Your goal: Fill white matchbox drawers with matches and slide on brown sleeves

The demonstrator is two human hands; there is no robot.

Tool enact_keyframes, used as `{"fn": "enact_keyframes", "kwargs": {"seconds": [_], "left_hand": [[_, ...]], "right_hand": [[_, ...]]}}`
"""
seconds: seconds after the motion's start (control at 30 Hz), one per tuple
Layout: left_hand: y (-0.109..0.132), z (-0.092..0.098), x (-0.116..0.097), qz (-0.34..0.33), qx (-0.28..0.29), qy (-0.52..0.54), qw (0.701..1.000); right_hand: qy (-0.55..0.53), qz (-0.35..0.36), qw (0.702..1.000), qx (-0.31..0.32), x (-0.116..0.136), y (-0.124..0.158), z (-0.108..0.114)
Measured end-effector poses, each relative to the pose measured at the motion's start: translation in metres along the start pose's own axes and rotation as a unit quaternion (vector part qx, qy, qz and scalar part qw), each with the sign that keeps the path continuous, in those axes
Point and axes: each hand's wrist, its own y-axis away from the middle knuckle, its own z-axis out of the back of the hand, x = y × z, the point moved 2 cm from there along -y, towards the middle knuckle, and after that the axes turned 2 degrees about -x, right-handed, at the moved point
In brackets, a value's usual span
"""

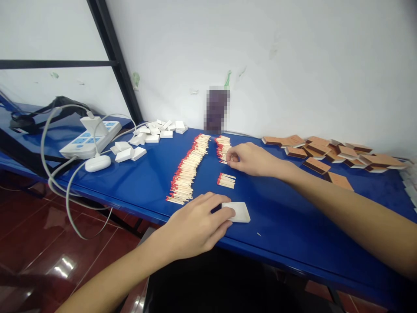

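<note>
The central landmark is a small bunch of red-tipped wooden matches. Just beyond it, the right hand covers part of a shorter row of red-tipped matches; its thumb and forefinger come together there, though I cannot tell whether a match is pinched between them. On the near side of the bunch, the left hand grips a shallow white cardboard tray, digits set on its far and near sides, hiding its left end. Left of the bunch runs a long slanting row of red-tipped matches, so overlapped that single sticks are hard to separate. Farther beyond the bunch, a dark shape is pixelated past recognition. A pale sliver, nearer and rightward of the bunch, is too small to identify. A pale stack, far right of the bunch, is cut off by the picture's border.

The near edge of the blue bench passes below the bunch, close to the tray. Rightward from the bunch, flat blue surface runs beneath the right forearm to brown-and-white cardboard matchboxes. Left and beyond the bunch, small white boxes lie heaped.
</note>
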Motion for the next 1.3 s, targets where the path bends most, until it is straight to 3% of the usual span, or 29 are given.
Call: {"fn": "enact_keyframes", "kwargs": {"seconds": [0.43,0.9,1.3], "left_hand": [[0.000,0.000,0.000,0.000,-0.004,0.000,1.000],[0.000,-0.001,0.000,0.000,-0.004,0.000,1.000],[-0.001,-0.001,0.000,-0.003,-0.002,0.000,1.000]], "right_hand": [[0.025,-0.016,0.999,0.016,-0.005,-0.002,-0.003],[0.015,-0.018,0.997,0.080,-0.005,0.001,0.007],[0.025,-0.020,0.998,0.049,-0.011,-0.002,0.000]]}}
